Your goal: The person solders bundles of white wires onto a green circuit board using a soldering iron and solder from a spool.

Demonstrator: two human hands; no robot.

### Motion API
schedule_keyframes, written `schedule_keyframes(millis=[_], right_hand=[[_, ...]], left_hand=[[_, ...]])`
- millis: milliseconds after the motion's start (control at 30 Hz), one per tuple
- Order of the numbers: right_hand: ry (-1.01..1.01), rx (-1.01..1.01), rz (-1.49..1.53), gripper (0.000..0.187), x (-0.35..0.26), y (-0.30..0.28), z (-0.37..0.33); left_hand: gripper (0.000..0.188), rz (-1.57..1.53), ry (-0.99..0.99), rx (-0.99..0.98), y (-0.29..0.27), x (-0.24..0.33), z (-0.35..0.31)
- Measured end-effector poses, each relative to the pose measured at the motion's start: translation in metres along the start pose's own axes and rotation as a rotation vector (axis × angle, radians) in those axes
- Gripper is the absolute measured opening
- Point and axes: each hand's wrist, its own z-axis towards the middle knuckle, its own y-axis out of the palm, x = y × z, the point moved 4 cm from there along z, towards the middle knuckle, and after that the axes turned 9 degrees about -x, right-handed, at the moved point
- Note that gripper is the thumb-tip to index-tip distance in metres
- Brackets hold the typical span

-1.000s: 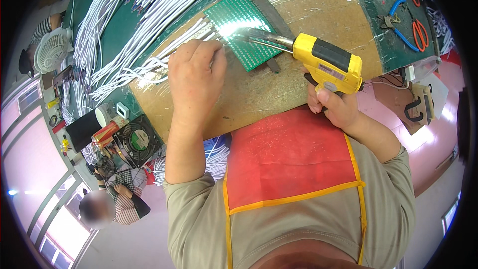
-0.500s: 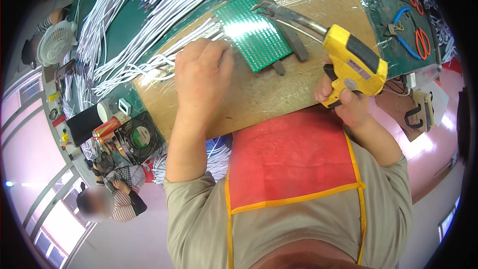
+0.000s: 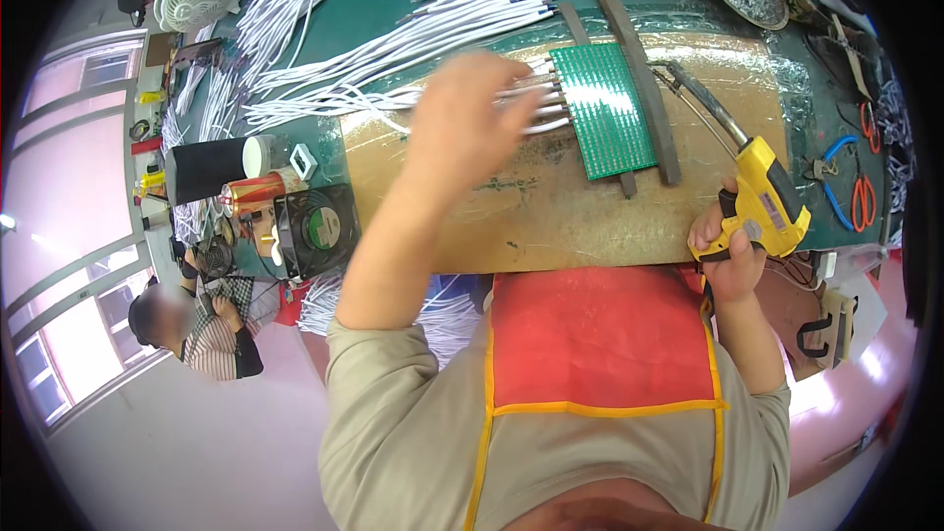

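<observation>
Farthest left of your left hand (image 3: 472, 118), a black square fan (image 3: 317, 233) stands at the brown mat (image 3: 492, 226)'s corner, perhaps to keep air moving across your bench. Nearer, beyond that hand, white cables (image 3: 393, 88) lie roughly side by side, an order that seems meant to keep them within its reach. Just right of its fingers, the green perforated board (image 3: 603, 113) lies with several cable ends at its left edge; a thin dark bar (image 3: 627, 185) shows under it and a thicker bar (image 3: 644, 103) runs along its right edge, likely to prop and steady it. Above and right of your right hand (image 3: 726, 246), blue-handled pliers (image 3: 839, 199) and orange-handled cutters (image 3: 862, 205) sit to the side, presumably clear of your working area. Your left hand is blurred, its fingers seemingly part-curled toward the cables; whether it grips one you cannot be told from here. Your right hand is closed around the handle of the yellow soldering gun (image 3: 772, 202), its tip angled up and left beside the thicker bar, apparently to hold it off the board; trigger pressure cannot be told.
</observation>
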Motion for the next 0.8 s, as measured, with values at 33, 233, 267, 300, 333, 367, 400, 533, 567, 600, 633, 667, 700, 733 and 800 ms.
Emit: schedule_keyframes(millis=[33, 233, 267, 300, 333, 367, 400, 533, 567, 600, 633, 667, 700, 733, 800], right_hand=[[-0.007, -0.005, -0.021, 0.071, -0.002, 0.002, 0.001], [-0.006, -0.002, -0.029, 0.069, -0.003, 0.004, 0.003], [0.003, 0.006, -0.028, 0.068, -0.003, 0.006, 0.003], [0.001, 0.020, -0.031, 0.068, -0.003, 0.005, 0.003], [0.009, 0.035, -0.022, 0.068, -0.002, 0.005, 0.003], [0.019, 0.048, -0.013, 0.068, -0.001, 0.005, 0.004], [0.017, 0.059, -0.017, 0.068, -0.002, 0.006, 0.004], [0.015, 0.046, 0.021, 0.065, -0.004, 0.005, 0.002], [0.015, 0.022, 0.059, 0.061, -0.004, 0.005, 0.001], [0.014, 0.025, 0.058, 0.061, -0.004, 0.004, 0.002], [0.010, 0.019, 0.061, 0.061, -0.004, 0.005, 0.003], [0.006, 0.013, 0.065, 0.061, -0.004, 0.006, 0.003], [0.005, 0.018, 0.063, 0.061, -0.004, 0.006, 0.003], [0.011, 0.040, 0.066, 0.061, -0.004, 0.006, 0.003], [0.013, 0.066, 0.067, 0.061, -0.004, 0.005, 0.003]], left_hand=[[0.022, 0.035, -0.037, 0.036, -0.008, -0.017, 0.011], [0.026, 0.121, -0.188, -0.169, -0.014, -0.094, 0.062], [0.029, 0.118, -0.146, -0.217, -0.008, -0.095, 0.063], [0.029, 0.113, -0.135, -0.224, 0.000, -0.097, 0.065], [0.029, 0.180, -0.100, -0.230, 0.007, -0.099, 0.066], [0.029, 0.248, -0.067, -0.235, 0.013, -0.102, 0.068], [0.029, 0.196, -0.171, -0.317, 0.015, -0.096, 0.069], [0.029, 0.067, -0.192, -0.276, 0.014, -0.091, 0.064], [0.026, 0.079, -0.170, -0.256, 0.013, -0.090, 0.064], [0.024, 0.091, -0.146, -0.236, 0.013, -0.088, 0.065], [0.024, 0.090, -0.143, -0.237, 0.013, -0.086, 0.066], [0.023, 0.098, -0.106, -0.243, 0.015, -0.081, 0.068], [0.023, 0.106, -0.068, -0.247, 0.016, -0.077, 0.070], [0.023, 0.104, -0.063, -0.249, 0.018, -0.074, 0.072], [0.024, 0.115, 0.019, -0.241, 0.024, -0.066, 0.078]])
